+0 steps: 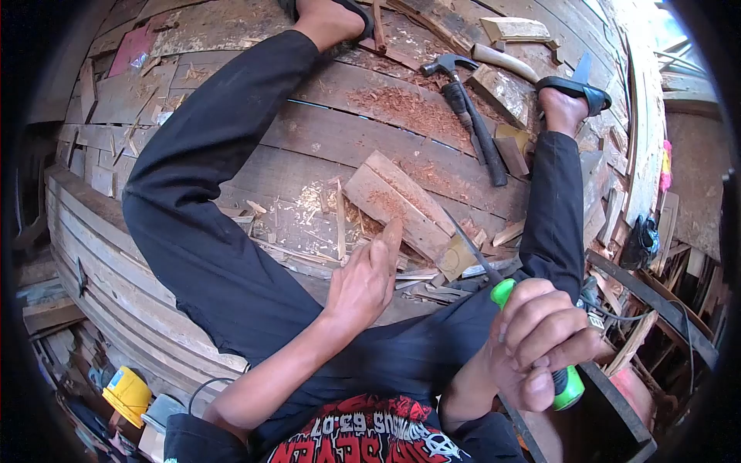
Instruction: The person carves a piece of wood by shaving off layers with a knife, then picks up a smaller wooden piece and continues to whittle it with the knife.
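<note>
My left hand (363,278) is closed round a small wooden piece (393,234), whose pointed end sticks out past my fingers. Under that tip lies a flat wooden board (397,202) with reddish shavings on it. My right hand (544,339) grips a green-and-black-handled tool (569,388) in a fist; its long thin metal shaft points up and left, toward the board's right edge. A yellowish square piece (458,258) sits at the board's lower right corner, close to the shaft.
A claw hammer (461,100) lies beyond the board, next to another dark-handled tool (472,123) and a wooden block (500,94). My legs spread to both sides over the plank floor (309,135). Stacked planks (116,239) run along the left; a yellow container (127,395) is lower left.
</note>
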### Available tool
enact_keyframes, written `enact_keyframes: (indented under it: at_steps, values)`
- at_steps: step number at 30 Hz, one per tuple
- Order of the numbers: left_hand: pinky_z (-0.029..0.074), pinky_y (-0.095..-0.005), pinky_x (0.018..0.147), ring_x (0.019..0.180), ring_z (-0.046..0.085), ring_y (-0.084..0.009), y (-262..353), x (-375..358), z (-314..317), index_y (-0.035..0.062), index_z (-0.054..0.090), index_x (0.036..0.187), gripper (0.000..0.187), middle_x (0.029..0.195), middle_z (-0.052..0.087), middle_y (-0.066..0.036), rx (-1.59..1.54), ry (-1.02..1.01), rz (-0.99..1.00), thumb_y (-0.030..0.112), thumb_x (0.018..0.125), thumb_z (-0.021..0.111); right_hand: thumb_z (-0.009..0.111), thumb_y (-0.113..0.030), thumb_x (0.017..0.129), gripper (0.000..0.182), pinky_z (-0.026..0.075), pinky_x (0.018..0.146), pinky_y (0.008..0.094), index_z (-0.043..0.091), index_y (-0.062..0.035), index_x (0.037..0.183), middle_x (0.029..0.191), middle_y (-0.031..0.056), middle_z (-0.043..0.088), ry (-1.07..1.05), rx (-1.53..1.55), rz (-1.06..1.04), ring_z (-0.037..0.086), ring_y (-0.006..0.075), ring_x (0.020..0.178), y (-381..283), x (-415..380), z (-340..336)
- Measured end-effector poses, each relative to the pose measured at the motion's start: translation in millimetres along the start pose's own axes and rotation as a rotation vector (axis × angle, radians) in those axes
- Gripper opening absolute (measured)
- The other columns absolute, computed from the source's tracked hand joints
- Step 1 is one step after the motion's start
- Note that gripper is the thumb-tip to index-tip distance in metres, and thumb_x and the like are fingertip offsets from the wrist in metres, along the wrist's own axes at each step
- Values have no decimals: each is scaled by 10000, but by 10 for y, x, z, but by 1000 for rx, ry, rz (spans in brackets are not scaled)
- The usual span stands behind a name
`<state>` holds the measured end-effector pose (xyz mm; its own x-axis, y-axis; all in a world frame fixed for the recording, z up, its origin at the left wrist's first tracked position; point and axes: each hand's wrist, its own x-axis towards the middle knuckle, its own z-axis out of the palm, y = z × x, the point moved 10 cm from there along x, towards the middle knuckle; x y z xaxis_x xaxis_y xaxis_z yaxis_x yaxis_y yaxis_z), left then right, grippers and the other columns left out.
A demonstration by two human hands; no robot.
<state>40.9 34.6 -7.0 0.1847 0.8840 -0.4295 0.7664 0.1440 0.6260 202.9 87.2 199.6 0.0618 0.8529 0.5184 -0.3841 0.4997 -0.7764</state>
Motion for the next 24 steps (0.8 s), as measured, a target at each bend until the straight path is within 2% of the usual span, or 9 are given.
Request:
enact_keyframes:
  at_steps: [2, 4, 8, 11, 16, 18, 21, 22, 24]
  values:
    - [576, -568, 740, 1011, 672, -432, 8, 6, 19, -48, 478, 1217, 296, 1040, 653, -281, 6, -4, 8, 93, 976, 577, 705, -84, 776, 279, 347, 388, 311, 426, -76, 764, 487, 37, 454, -18, 54, -13, 443, 167, 368, 90, 19, -27]
    - [576, -566, 751, 1009, 674, -432, 77, 5, -48, -57, 456, 1311, 391, 1038, 656, -267, -25, 21, 41, 103, 976, 581, 719, -87, 778, 345, 323, 425, 311, 386, -92, 688, 526, 11, 430, 105, -93, 218, 425, 165, 412, 596, -284, -79]
    - [577, -556, 762, 1000, 678, -428, 91, -13, -106, -60, 387, 1472, 556, 1032, 660, -245, -23, 30, 70, 115, 980, 577, 694, -38, 787, 284, 350, 470, 296, 435, -89, 682, 584, 8, 502, -79, -312, 349, 461, 136, 483, 1251, -828, -87]
    - [565, -546, 746, 909, 682, -489, 74, 12, -119, -18, 439, 1102, 337, 946, 653, -290, -18, 48, 36, 160, 948, 679, 708, -92, 787, 296, 338, 437, 283, 429, -90, 690, 540, -6, 477, 211, -72, 274, 451, 130, 429, 770, -415, -226]
    - [563, -548, 747, 891, 681, -481, 41, 15, -46, -16, 442, 1103, 325, 946, 655, -284, -33, 55, 34, 149, 945, 673, 724, -109, 761, 314, 318, 400, 277, 413, -98, 721, 492, -25, 430, 63, -14, -36, 408, 139, 365, -66, 157, -70]
    - [561, -550, 747, 886, 679, -479, 55, 22, -45, -11, 444, 1088, 304, 945, 655, -285, -36, 61, 44, 143, 947, 665, 667, -100, 766, 219, 366, 466, 272, 456, -134, 718, 516, -53, 469, 41, 1, 81, 425, 109, 388, 254, 42, -57]
    - [562, -559, 755, 931, 676, -464, 37, 0, -45, -3, 440, 1074, 290, 976, 654, -284, -19, 42, 34, 137, 945, 659, 711, -69, 775, 309, 331, 466, 277, 414, -81, 692, 544, 10, 435, 112, -20, 355, 440, 131, 463, 1107, -589, -74]
    - [565, -566, 763, 980, 676, -451, 27, -16, -51, -2, 436, 1089, 309, 1006, 655, -278, -10, 11, 6, 139, 938, 666, 719, -69, 804, 305, 333, 481, 275, 427, -69, 719, 568, -1, 451, 3, -107, 328, 452, 128, 485, 1065, -568, -25]
    - [566, -572, 776, 1034, 675, -437, 2, -70, -28, -1, 431, 1104, 331, 1037, 655, -271, 19, -22, -16, 148, 933, 672, 729, -76, 808, 294, 327, 475, 275, 440, -70, 753, 574, -5, 455, 131, -101, 341, 444, 123, 473, 990, -575, -147]
